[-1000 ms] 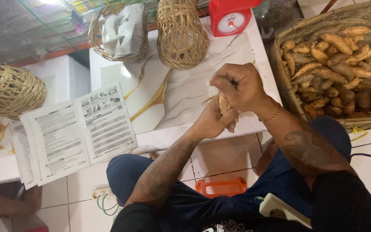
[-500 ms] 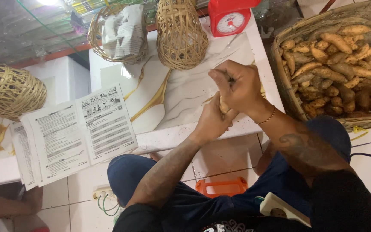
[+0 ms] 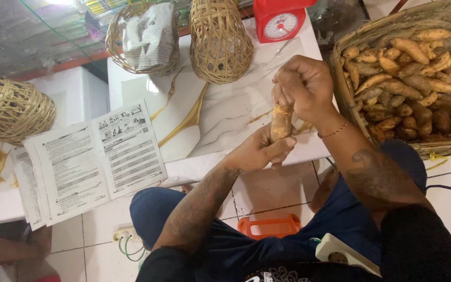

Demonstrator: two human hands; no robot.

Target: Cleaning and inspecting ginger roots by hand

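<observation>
The head view looks straight down on a person seated at a white marble-patterned table [image 3: 220, 112] with gold veins, both bare hands working over its near edge. Between them stands a long, tan-skinned sweet potato [image 3: 281, 122], its long axis nearly upright in the picture, one end aimed toward the far side of the table and the other sunk into the palm below. The left hand [image 3: 259, 151] cups that lower end from beneath, palm turned up, fingers wrapped round the root and thumb lying across its side, the tattooed forearm running back toward the lap. The right hand [image 3: 305, 86] is clenched over the upper end, knuckles up, wrist bent downward with a thin bracelet on it; whether it also holds a tool inside the fist I cannot tell. Just to the right of that hand sits a wide woven wicker basket [image 3: 346, 94] heaped with more tan and brown sweet potatoes [image 3: 408, 89]. At the far edge of the table stands a red kitchen scale [image 3: 280, 21] with a round dial, beside a tall bell-shaped rattan cage [image 3: 219, 42] and a round rattan basket [image 3: 116, 42] holding folded printed paper. A printed instruction sheet [image 3: 92, 162] lies open at the table's left, near another rattan cage [image 3: 9, 107].
</observation>
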